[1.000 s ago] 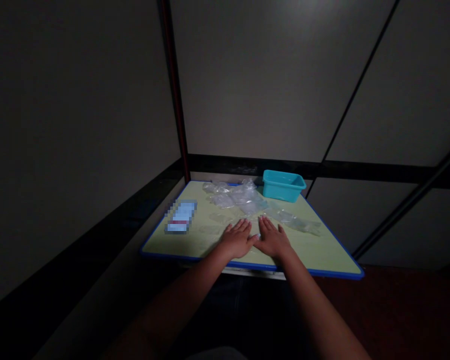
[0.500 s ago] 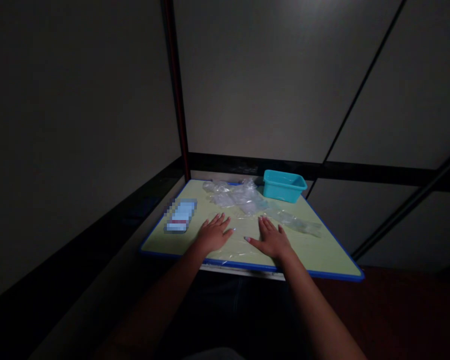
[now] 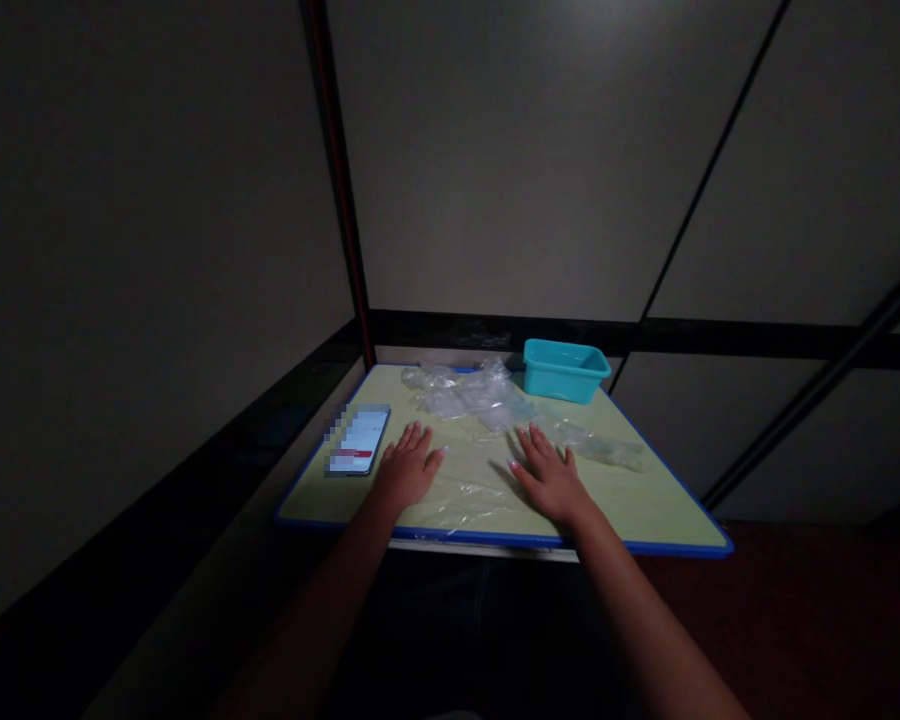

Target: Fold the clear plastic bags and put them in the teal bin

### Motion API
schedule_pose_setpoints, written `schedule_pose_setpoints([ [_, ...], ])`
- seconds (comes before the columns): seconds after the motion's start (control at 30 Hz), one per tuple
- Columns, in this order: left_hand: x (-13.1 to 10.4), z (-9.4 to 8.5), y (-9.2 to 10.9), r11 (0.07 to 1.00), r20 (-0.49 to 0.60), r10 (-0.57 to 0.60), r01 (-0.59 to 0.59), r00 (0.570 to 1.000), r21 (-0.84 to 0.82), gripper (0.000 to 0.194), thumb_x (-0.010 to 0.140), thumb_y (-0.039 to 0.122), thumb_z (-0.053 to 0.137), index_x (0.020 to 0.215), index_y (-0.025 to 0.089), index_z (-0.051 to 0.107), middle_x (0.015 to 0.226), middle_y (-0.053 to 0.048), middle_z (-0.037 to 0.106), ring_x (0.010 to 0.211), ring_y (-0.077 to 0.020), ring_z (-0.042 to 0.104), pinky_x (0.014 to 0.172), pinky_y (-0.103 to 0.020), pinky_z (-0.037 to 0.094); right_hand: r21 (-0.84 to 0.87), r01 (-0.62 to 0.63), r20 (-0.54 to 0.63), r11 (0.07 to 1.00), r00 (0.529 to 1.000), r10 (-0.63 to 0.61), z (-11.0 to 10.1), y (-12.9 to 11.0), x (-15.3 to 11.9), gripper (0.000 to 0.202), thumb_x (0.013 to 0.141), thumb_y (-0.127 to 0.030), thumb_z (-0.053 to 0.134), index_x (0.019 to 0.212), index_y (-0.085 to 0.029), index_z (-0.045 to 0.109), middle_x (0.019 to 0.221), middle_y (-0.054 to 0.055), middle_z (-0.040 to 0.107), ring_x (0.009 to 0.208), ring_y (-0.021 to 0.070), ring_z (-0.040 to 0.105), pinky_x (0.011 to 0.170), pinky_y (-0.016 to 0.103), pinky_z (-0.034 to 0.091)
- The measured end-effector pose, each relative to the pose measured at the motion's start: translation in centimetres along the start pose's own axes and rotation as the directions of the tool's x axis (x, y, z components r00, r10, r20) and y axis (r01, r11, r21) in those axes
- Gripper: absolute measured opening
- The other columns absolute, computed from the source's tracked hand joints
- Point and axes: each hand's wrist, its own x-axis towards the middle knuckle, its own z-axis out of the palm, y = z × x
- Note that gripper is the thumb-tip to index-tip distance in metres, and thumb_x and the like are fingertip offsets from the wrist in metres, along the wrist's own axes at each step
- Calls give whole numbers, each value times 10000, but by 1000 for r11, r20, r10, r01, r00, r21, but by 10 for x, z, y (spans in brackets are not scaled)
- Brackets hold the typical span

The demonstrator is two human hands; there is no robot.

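A clear plastic bag (image 3: 465, 503) is spread out flat near the front edge of the pale yellow-green table (image 3: 645, 515). My left hand (image 3: 407, 470) is at the bag's left side, palm down, with its fingers spread. On the right, my right hand (image 3: 551, 478) is also palm down and open, its thumb pointing toward the bag. Whether the palms press on the plastic or hover just over it, I cannot tell. Beyond both hands lies a crumpled heap of clear plastic bags (image 3: 487, 395), with more clear plastic (image 3: 596, 445) trailing off to the right.
A smartphone (image 3: 358, 445) with a lit screen lies left of my left hand. A turquoise plastic basin (image 3: 562, 372) stands at the table's back right. Blue edging (image 3: 495, 540) runs round the table, and dark-trimmed wall panels (image 3: 495, 180) rise behind and at the left.
My hands have moved apart, the left one leftward and the right one slightly rightward. More of the flat clear bag between them shows.
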Motion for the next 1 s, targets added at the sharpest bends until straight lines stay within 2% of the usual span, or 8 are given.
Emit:
schedule_pose_setpoints([
  [0.1, -4, -10, 6, 1000, -63, 3, -4, 998, -19, 506, 956, 422, 273, 1397, 200, 386, 1518, -75, 286, 1414, -190, 195, 1114, -434, 208, -3, 75, -39, 997, 996, -75, -2, 2, 0, 548, 952, -455, 242, 1474, -292, 211, 1550, 21, 160, 1425, 214, 135, 1095, 594, -25],
  [0.2, -16, -20, 22, 998, -80, 59, -58, 995, 15, 505, 935, 448, 334, 1369, 208, 428, 1504, -87, 321, 1403, -226, 228, 1121, -463, 179, -14, 59, 7, 998, 998, -59, -2, 5, 4, 522, 946, -319, 257, 1466, -282, 245, 1523, 36, 255, 1409, 205, 203, 1090, 597, -31],
  [0.33, -38, -20, 54, 981, 43, 194, -194, 980, 2, 630, 919, 552, 309, 1433, 188, 337, 1530, -103, 244, 1419, -243, 174, 1119, -472, 190, -10, 56, 67, 998, 996, -55, 0, 6, 8, 551, 912, -240, 268, 1462, -276, 262, 1520, 35, 268, 1403, 204, 220, 1092, 595, 27],
  [0.47, -48, -9, 68, 986, 168, 161, -165, 972, 7, 738, 903, 614, 270, 1482, 159, 207, 1543, -148, 140, 1427, -280, 101, 1104, -530, 182, -18, 65, 73, 998, 995, -64, 2, 6, 7, 555, 901, -229, 262, 1455, -263, 280, 1514, 34, 284, 1405, 194, 214, 1088, 602, -4],
  [0.57, -46, -5, 63, 992, 199, 108, -118, 974, 41, 754, 896, 614, 298, 1488, 164, 177, 1543, -165, 93, 1428, -289, 65, 1097, -561, 158, -8, 52, 48, 999, 998, -52, 3, 6, 7, 548, 899, -228, 269, 1445, -244, 304, 1504, 43, 307, 1399, 196, 232, 1076, 615, -57],
  [0.67, -41, -8, 49, 989, 242, 125, -140, 962, 43, 759, 883, 626, 321, 1488, 193, 174, 1546, -141, 80, 1431, -265, 42, 1101, -557, 143, 6, 37, 30, 999, 999, -38, 4, 9, 7, 532, 904, -240, 274, 1432, -254, 333, 1496, 45, 327, 1398, 208, 234, 1064, 626, -84],
  [0.83, -34, -20, 27, 984, 296, 160, -177, 941, 31, 751, 885, 607, 341, 1488, 194, 168, 1549, -128, 78, 1433, -236, 49, 1111, -522, 150, 10, 77, 36, 997, 996, -77, 2, 10, 6, 534, 907, -238, 268, 1436, -283, 321, 1506, 24, 305, 1401, 204, 226, 1075, 619, -50],
  [1.0, -35, -24, 29, 984, 204, 137, -157, 969, 85, 716, 898, 567, 358, 1478, 171, 215, 1546, -144, 90, 1434, -255, 52, 1109, -553, 103, -62, 63, 97, 996, 994, -57, -1, 4, 5, 542, 928, -293, 250, 1467, -230, 255, 1516, 53, 271, 1407, 204, 208, 1101, 577, -18],
])
